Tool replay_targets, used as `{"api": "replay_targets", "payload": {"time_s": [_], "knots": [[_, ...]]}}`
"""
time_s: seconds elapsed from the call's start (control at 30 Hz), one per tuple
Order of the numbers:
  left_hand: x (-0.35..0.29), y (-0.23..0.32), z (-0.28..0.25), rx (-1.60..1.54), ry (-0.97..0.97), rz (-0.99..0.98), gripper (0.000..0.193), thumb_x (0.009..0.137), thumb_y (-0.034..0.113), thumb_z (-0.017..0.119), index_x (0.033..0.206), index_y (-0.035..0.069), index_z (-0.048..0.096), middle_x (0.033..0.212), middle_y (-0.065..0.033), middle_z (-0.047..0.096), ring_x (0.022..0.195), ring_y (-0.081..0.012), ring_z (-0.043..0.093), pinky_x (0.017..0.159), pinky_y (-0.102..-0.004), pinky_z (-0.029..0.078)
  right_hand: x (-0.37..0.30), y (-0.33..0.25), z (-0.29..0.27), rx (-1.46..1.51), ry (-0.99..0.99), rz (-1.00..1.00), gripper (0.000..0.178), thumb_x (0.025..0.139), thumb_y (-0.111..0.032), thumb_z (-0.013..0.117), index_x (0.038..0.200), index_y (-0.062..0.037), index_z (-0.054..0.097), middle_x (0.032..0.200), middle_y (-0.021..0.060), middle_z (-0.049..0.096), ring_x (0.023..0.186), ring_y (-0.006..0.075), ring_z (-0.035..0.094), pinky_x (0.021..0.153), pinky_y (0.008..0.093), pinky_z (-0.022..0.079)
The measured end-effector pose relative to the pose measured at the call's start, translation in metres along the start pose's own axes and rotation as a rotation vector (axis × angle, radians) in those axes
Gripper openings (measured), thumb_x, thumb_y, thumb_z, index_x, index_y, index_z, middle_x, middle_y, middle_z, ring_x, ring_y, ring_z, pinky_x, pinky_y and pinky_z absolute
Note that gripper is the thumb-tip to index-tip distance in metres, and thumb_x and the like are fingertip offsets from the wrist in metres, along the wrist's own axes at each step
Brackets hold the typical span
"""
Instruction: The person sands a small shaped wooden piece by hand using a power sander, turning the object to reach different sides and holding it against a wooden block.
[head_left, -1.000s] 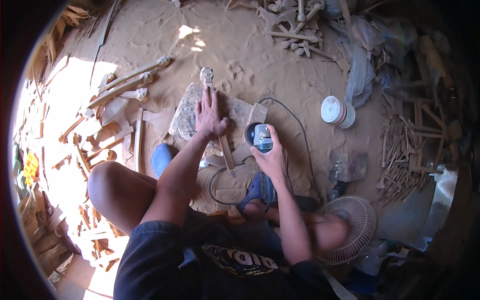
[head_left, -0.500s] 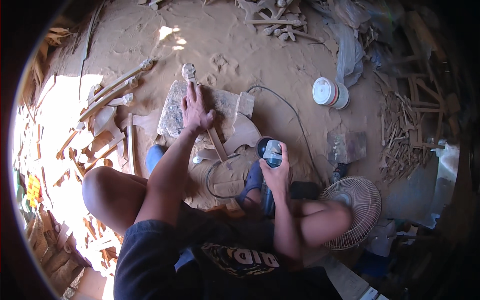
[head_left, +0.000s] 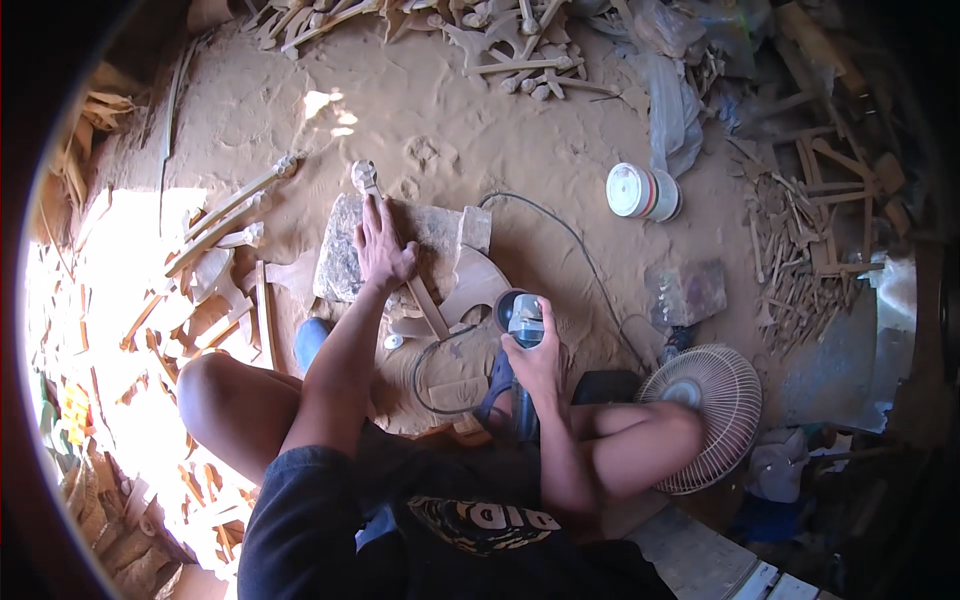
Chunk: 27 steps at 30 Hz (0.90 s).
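Note:
My left hand [head_left: 384, 250] lies with its fingers stretched along a pale wooden stick [head_left: 430, 310], pressing it onto a worn, stained block [head_left: 435, 230]. The stick's knobbed, carved end juts out past my fingertips at the far side, and its other end points back toward me. In my right hand [head_left: 536, 365] is an angle grinder [head_left: 526, 318], held upright by its body. Its round dark disc faces left, apart from the stick. Beside the block, a curved flat wooden piece [head_left: 478, 288] rests on the sand.
Carved wooden sticks [head_left: 225, 215] are heaped at left, with more wood [head_left: 520, 65] at the far side. A white tub [head_left: 640, 192] lies at right. Near my right knee stands a fan [head_left: 705, 415]. A dark cable [head_left: 585, 250] curves across the sandy ground.
The whole view has tilted, bringing more of the far wood pile in. My left hand stays on the stick, and the grinder remains in my right hand, shifted slightly in view.

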<state>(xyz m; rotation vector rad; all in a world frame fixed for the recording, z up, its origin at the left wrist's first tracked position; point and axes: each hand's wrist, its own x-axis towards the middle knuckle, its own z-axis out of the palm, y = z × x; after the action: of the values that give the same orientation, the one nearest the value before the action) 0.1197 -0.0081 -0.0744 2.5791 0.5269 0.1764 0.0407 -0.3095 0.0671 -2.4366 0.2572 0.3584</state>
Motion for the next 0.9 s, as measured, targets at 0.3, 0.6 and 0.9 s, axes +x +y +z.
{"api": "replay_targets", "payload": {"time_s": [0.3, 0.6, 0.9], "knots": [[-0.002, -0.003, 0.006, -0.375, 0.280, 0.065, 0.106, 0.076, 0.018, 0.074, 0.170, 0.006, 0.026, 0.178, -0.0335, 0.004, 0.164, -0.0544, 0.008, 0.136, -0.0586, 0.014, -0.008, -0.001, -0.054, 0.121, 0.245, 0.014, 0.092, 0.081, -0.025, 0.089, 0.161, -0.0052, 0.048, 0.133, 0.0264, 0.074, 0.122, 0.0400, 0.073, 0.107, 0.0483, 0.055], [-0.050, 0.031, -0.010, 0.055, -0.048, -0.322, 0.091, 0.099, 0.052, 0.061, 0.170, 0.002, 0.032, 0.177, -0.0379, 0.006, 0.164, -0.0583, 0.000, 0.132, -0.0684, 0.003, 0.037, -0.004, -0.077, 0.178, 0.323, -0.188, 0.090, 0.082, -0.024, 0.089, 0.160, -0.0069, 0.048, 0.137, 0.0273, 0.072, 0.123, 0.0414, 0.073, 0.105, 0.0494, 0.057], [-0.026, -0.015, -0.013, 0.305, -0.063, 0.342, 0.080, 0.086, 0.082, 0.068, 0.131, 0.015, 0.069, 0.134, -0.0161, 0.060, 0.132, -0.0349, 0.052, 0.115, -0.0566, 0.036, 0.120, -0.090, -0.069, 0.043, 0.046, -0.380, 0.088, 0.082, -0.022, 0.088, 0.158, -0.0104, 0.046, 0.139, 0.0226, 0.070, 0.127, 0.0379, 0.070, 0.108, 0.0457, 0.054]]}}
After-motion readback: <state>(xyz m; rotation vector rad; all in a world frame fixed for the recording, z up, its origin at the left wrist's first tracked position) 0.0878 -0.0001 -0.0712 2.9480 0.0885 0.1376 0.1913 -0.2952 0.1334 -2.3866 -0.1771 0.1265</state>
